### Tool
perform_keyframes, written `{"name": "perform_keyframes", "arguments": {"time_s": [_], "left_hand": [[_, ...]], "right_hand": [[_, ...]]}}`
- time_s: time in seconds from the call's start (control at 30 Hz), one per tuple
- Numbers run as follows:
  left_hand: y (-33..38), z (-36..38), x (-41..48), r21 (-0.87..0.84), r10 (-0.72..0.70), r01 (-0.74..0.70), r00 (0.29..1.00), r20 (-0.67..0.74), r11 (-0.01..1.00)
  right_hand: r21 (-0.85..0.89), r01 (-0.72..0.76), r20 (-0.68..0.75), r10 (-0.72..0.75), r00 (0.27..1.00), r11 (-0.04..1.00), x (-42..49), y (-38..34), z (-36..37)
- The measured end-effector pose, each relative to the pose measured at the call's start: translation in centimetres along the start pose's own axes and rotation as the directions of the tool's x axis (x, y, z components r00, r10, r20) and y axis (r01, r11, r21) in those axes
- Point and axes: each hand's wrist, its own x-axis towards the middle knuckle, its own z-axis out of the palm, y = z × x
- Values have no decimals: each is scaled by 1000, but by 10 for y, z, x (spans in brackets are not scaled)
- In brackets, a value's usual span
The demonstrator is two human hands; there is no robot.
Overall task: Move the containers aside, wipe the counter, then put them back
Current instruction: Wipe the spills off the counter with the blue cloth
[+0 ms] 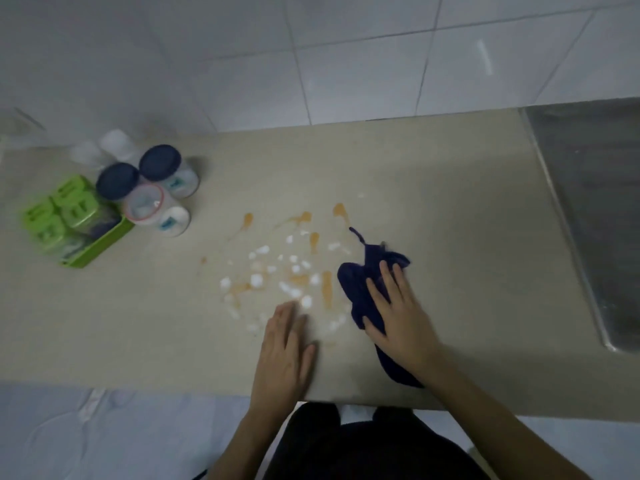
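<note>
The beige counter (450, 188) carries a spill (287, 271) of orange streaks and white blobs at its middle. My right hand (398, 317) lies flat on a dark blue cloth (360, 289), pressing it onto the counter just right of the spill. My left hand (284, 351) rests flat on the counter near the front edge, fingers together, holding nothing. The containers stand grouped at the far left: two jars with dark blue lids (160, 161), a clear jar with a red-rimmed lid (143, 206), white bottles (114, 143) behind, and a green tray (104, 244) of green-lidded boxes.
A steel sink drainboard (588, 188) adjoins the counter on the right. White wall tiles (346, 64) rise behind the counter. The counter's front edge runs just below my left hand, with the floor beneath.
</note>
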Motion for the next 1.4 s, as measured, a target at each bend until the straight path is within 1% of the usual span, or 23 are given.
{"name": "perform_keyframes", "arguments": {"time_s": [0.07, 0.1, 0.17, 0.23, 0.33, 0.43, 0.47, 0.53, 0.57, 0.63, 0.7, 0.77, 0.8, 0.87, 0.97, 1.07, 1.1, 1.13, 1.2, 1.23, 1.27, 1.33, 1.4], "left_hand": [[-31, -9, -7, 27, 1, -1, 1000, 1, 1000], [-45, -13, -8, 32, 0, 0, 1000, 3, 999], [-68, -20, -9, 25, -14, 14, 1000, -11, 1000], [-91, -25, -7, -5, -47, 46, 998, -47, 999], [-114, -28, -4, -101, -87, 79, 993, -75, 992], [-129, -33, -5, -165, -52, 38, 995, -80, 985], [-135, -37, -5, -170, -32, 19, 996, -78, 985], [-152, -43, -4, -170, -39, 24, 995, -88, 985], [-166, -47, -5, -165, -65, 49, 994, -87, 985], [-186, -55, -2, -163, -110, 94, 990, -91, 982], [-209, -62, 2, -128, -136, 124, 987, -89, 984], [-231, -66, 6, -87, -153, 145, 983, -97, 986], [-240, -67, 7, -71, -165, 158, 980, -108, 985], [-252, -66, 7, -75, -191, 182, 972, -139, 981], [-253, -64, 8, -139, -253, 230, 949, -188, 963], [-252, -64, 9, -143, -257, 232, 947, -195, 962], [-252, -64, 10, -147, -262, 236, 946, -191, 960], [-252, -63, 10, -156, -272, 245, 943, -190, 957], [-252, -64, 9, -176, -301, 269, 935, -189, 947], [-252, -65, 9, -185, -313, 279, 932, -185, 942], [-252, -65, 9, -192, -323, 289, 929, -179, 938], [-252, -65, 7, -204, -338, 302, 926, -170, 931], [-251, -63, 8, -185, -343, 312, 924, -170, 932]], "right_hand": [[-19, 22, 10, -22, 1000, 1000, -5, 11, -3], [-24, 5, 7, -5, 1000, 1000, -8, 17, -5], [1, -90, -13, 90, 996, 996, -14, 26, -8], [70, -171, -35, 174, 984, 983, -16, 22, -7], [144, -225, -83, 239, 968, 964, -12, -3, 0], [138, -283, -131, 300, 945, 949, 13, -62, 10], [130, -254, -138, 271, 953, 959, 27, -91, 16], [59, -104, -108, 110, 988, 993, 57, -150, 31], [39, -35, -77, 37, 996, 999, 69, -180, 41], [27, 16, -45, -15, 999, 999, 81, -206, 51], [33, 28, -30, -27, 999, 999, 84, -205, 55], [43, 45, -40, -43, 998, 998, 75, -185, 54], [53, 24, -49, -22, 999, 998, 67, -171, 51], [53, -77, -64, 81, 995, 996, 46, -141, 40], [29, -216, -42, 218, 975, 976, 17, -106, 25], [47, -279, -88, 282, 955, 959, 21, -116, 25], [34, -256, -113, 259, 959, 966, 29, -132, 25], [10, -190, -124, 190, 974, 982, 41, -151, 28], [-73, 24, -93, -31, 995, 997, 71, -200, 38], [-82, 97, -58, -102, 993, 992, 88, -227, 44], [-58, 132, -32, -134, 990, 990, 103, -250, 53], [-7, 133, 1, -133, 991, 991, 125, -283, 67], [20, 110, 11, -110, 994, 994, 133, -290, 74]]}}
